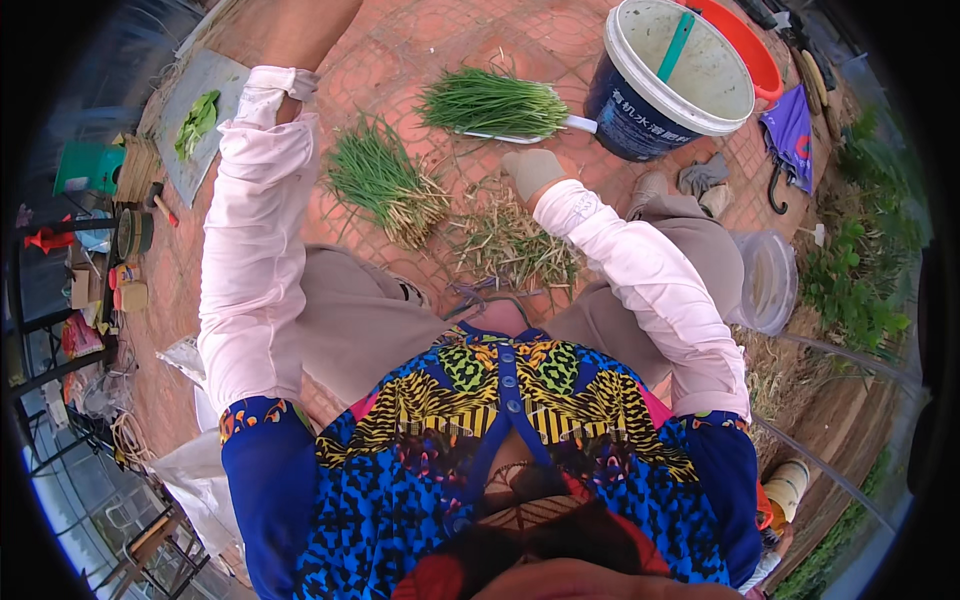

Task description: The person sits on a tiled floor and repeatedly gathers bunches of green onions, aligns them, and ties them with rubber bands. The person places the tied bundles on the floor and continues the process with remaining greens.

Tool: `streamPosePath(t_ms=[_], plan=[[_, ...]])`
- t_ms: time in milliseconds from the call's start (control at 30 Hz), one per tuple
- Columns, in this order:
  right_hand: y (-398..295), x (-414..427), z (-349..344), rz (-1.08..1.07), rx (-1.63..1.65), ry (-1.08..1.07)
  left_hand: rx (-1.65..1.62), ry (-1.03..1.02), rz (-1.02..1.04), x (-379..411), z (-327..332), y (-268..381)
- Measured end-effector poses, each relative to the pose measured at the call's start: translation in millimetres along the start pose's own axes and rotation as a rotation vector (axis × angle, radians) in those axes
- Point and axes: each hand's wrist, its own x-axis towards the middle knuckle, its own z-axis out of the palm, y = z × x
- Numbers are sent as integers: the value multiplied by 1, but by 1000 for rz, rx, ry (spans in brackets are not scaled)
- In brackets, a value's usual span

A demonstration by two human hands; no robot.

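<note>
My left arm (259,247), in a pale pink sleeve, reaches past the top edge; its fingers are out of view. My right hand (534,174), in a greyish-beige glove, has curled fingers above a heap of dry trimmings (517,244). Whether anything lies inside those fingers is hidden. Just beyond it, a bunch of green chives (491,101) rests on a white flat holder with a handle (581,123). A second, looser pile of chives (386,180), pale stem ends towards me, lies on the red paving between my arms.
A dark blue bucket (637,112) with a green stick (677,46) stands front right, a red basin (739,45) behind it. A purple umbrella (789,135) and clear plastic tub (765,281) are at right. Leaves (197,124) lie on a grey board (184,169) near a hammer (161,201).
</note>
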Motion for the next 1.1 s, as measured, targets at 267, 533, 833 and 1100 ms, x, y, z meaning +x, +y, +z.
streamPosePath(t_ms=[267, 533, 833, 1100], plan=[[-14, 25, 101, 210, 79, -226, -294, 9, -364, -121, -37, 14], [-61, 108, 245, 163, 215, -228, -358, 335, -501, -141, -54, -36], [-91, 191, 296, 232, 151, -159, -91, 252, -473, -157, -79, -81], [-98, 187, 241, -9, 364, -112, -176, 305, -510, -150, -77, -68]])
